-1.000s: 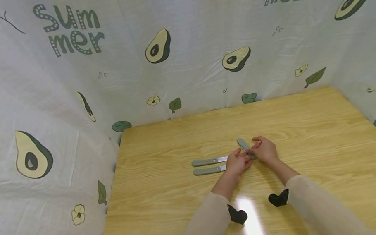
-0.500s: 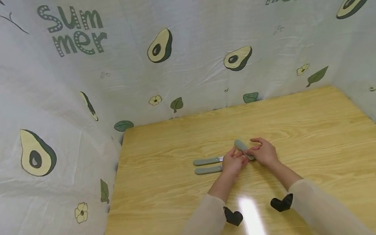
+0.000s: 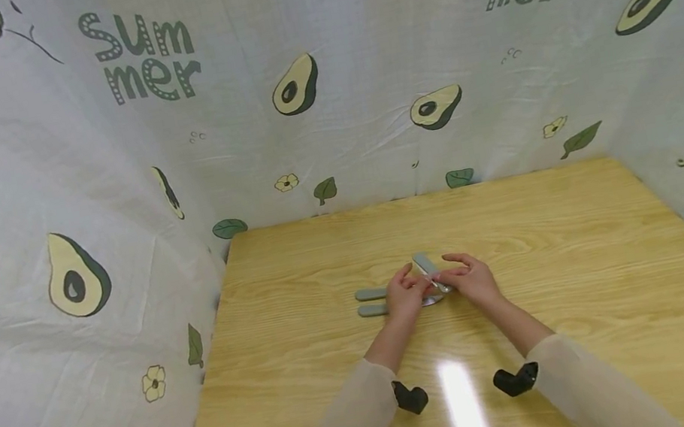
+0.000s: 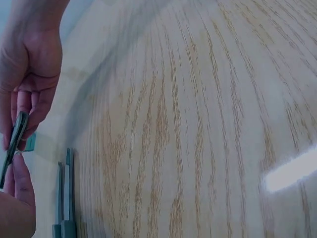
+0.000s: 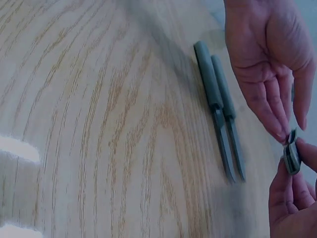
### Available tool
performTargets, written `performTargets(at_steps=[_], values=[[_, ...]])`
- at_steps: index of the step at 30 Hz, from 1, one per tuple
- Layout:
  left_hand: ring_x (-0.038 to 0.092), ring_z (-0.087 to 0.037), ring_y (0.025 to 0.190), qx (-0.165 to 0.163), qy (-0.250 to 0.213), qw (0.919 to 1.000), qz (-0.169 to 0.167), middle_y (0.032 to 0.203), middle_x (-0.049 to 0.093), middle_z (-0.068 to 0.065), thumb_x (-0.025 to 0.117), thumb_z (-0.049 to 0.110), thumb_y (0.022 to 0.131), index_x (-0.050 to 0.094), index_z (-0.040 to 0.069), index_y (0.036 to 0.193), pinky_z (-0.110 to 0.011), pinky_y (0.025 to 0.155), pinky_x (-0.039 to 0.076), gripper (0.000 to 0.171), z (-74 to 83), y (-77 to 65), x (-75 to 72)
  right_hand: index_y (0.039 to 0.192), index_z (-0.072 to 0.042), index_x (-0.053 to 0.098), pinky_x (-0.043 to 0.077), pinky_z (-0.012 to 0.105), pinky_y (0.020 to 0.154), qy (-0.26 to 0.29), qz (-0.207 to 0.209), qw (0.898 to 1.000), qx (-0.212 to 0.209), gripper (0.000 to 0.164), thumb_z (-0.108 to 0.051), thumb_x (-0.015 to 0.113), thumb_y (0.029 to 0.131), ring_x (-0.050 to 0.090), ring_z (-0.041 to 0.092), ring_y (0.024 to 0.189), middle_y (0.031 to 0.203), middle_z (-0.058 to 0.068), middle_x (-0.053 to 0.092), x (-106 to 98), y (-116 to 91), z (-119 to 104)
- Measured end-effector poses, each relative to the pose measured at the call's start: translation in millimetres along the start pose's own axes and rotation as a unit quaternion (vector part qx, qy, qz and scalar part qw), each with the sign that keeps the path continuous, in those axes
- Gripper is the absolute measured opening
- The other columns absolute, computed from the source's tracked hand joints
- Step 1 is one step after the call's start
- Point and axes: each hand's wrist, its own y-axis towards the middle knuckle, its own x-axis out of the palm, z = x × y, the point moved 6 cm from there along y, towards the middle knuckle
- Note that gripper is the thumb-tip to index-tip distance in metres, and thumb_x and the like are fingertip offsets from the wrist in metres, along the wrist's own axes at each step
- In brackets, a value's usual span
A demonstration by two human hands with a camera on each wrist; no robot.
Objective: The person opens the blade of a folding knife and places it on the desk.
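Observation:
Between both hands is a folding knife (image 3: pixel 424 262) with a grey-green handle, its top end pointing up and left. The right hand (image 3: pixel 474 280) pinches its lower part between thumb and fingers. At its other side the left hand (image 3: pixel 403 296) has its fingertips on the knife, and a thin silver edge shows along the handle. In the right wrist view the folding knife (image 5: pixel 292 156) is seen nearly end-on. Two unfolded knives, the upper knife (image 3: pixel 370 294) and the lower knife (image 3: pixel 371 310), lie parallel below the left hand, which partly covers them; their blades point right.
The wooden table (image 3: pixel 319 393) has a bright light reflection near its front. A white cloth (image 3: pixel 230 126) printed with avocados and leaves hangs behind it and along both sides.
Both hands have moved a little left with the folding knife. The left hand now covers more of the two lying knives, and the lower one's blade tip shows past it.

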Motion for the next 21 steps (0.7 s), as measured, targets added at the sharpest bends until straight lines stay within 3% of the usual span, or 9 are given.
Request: performTargets(at_steps=[6, 12, 15, 21], values=[[0.069, -0.011, 0.074, 0.019, -0.035, 0.9989, 0.025, 0.096, 0.068, -0.012, 0.070, 0.003, 0.086, 0.050, 0.003, 0.138, -0.027, 0.074, 0.060, 0.056, 6.6, 2.3, -13.1, 0.136, 0.001, 0.050, 0.057, 0.023, 0.073, 0.011, -0.034, 0.999, -0.007, 0.056, -0.018, 0.072, 0.088, 0.066, -0.003, 0.078, 0.089, -0.006, 0.075, 12, -4, -7], [0.062, -0.008, 0.070, 0.022, -0.001, 0.9989, 0.042, 0.092, 0.058, -0.005, 0.073, 0.004, 0.084, 0.050, 0.007, 0.139, -0.023, 0.068, 0.060, 0.060, 12.6, 1.5, -22.7, 0.132, 0.005, 0.052, 0.058, 0.026, 0.074, 0.023, -0.082, 0.996, -0.027, 0.050, -0.016, 0.069, 0.090, 0.067, 0.001, 0.079, 0.087, -0.008, 0.074, 23, -8, -11], [0.061, -0.009, 0.069, 0.028, 0.017, 0.9976, 0.060, 0.090, 0.056, -0.005, 0.073, 0.003, 0.083, 0.052, 0.006, 0.137, -0.023, 0.066, 0.060, 0.058, 16.3, -1.5, -27.8, 0.129, 0.006, 0.054, 0.059, 0.026, 0.074, 0.026, -0.104, 0.993, -0.051, 0.046, -0.012, 0.069, 0.090, 0.067, 0.003, 0.081, 0.097, 0.002, 0.074, 28, -10, -13], [0.061, -0.008, 0.066, 0.046, 0.032, 0.9934, 0.100, 0.088, 0.057, -0.006, 0.073, 0.003, 0.083, 0.053, 0.003, 0.134, -0.024, 0.064, 0.060, 0.055, 22.4, -7.1, -37.1, 0.127, -0.002, 0.059, 0.054, 0.021, 0.068, -0.049, -0.126, 0.985, -0.108, 0.047, -0.017, 0.075, 0.085, 0.064, 0.008, 0.088, 0.123, 0.021, 0.062, 37, -13, -19]])
